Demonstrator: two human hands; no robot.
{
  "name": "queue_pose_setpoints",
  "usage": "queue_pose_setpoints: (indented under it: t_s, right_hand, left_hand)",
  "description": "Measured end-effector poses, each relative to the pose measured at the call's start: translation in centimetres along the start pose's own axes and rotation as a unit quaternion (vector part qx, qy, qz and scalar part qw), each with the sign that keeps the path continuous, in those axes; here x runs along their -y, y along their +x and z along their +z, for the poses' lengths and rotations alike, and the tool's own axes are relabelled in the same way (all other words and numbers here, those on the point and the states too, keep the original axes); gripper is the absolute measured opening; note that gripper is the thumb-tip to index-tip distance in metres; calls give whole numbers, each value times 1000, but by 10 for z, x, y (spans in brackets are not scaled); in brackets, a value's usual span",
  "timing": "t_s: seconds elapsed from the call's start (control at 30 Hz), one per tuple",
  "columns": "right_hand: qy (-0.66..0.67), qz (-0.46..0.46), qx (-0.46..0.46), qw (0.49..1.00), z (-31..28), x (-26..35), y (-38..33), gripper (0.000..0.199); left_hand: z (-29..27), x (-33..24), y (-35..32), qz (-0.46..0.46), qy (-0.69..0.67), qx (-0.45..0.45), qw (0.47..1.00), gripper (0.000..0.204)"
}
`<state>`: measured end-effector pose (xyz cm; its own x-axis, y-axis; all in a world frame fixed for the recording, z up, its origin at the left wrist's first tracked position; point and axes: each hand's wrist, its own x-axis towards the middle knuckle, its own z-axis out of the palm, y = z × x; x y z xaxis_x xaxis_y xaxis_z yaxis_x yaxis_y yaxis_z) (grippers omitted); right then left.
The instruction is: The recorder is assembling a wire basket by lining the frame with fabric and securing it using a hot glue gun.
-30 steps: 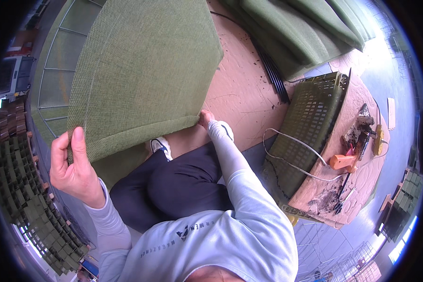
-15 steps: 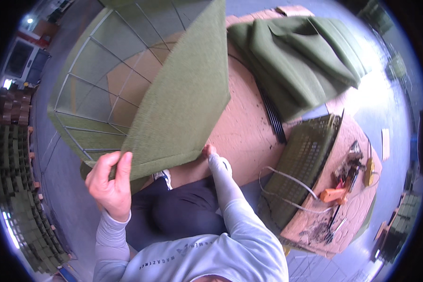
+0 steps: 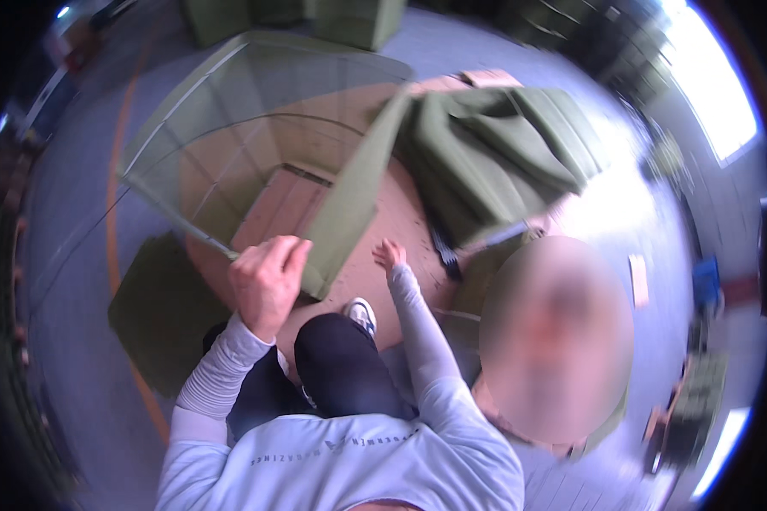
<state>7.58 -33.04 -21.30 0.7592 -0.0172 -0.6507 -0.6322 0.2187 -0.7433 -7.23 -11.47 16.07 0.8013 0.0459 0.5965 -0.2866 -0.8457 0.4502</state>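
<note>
Green fabric panel [image 3: 345, 217] in left hand [image 3: 266, 281]

One camera sits on the person's head, looking straight down at the floor [image 3: 77, 281], close above their arms.

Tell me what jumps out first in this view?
The big green mesh panel on a wire frame fills the upper left, raised off the floor, with the left hand closed on its lower edge. The right hand is open beside it, and a heap of folded green mesh lies upper right.
</note>
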Motion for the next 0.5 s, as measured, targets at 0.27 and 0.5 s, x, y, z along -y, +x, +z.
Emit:
queue_pose_setpoints:
  t_s: [0.27, 0.5]
  right_hand:
    - [-6, -386, -128, 914, -153, 133, -226, 25]
    - [185, -285, -383, 859, -322, 64, -264, 16]
  left_hand:
    - [-20, -4, 2, 54, 126, 7, 990, 24]
    - [-21, -3, 3, 89, 75, -73, 990, 13]
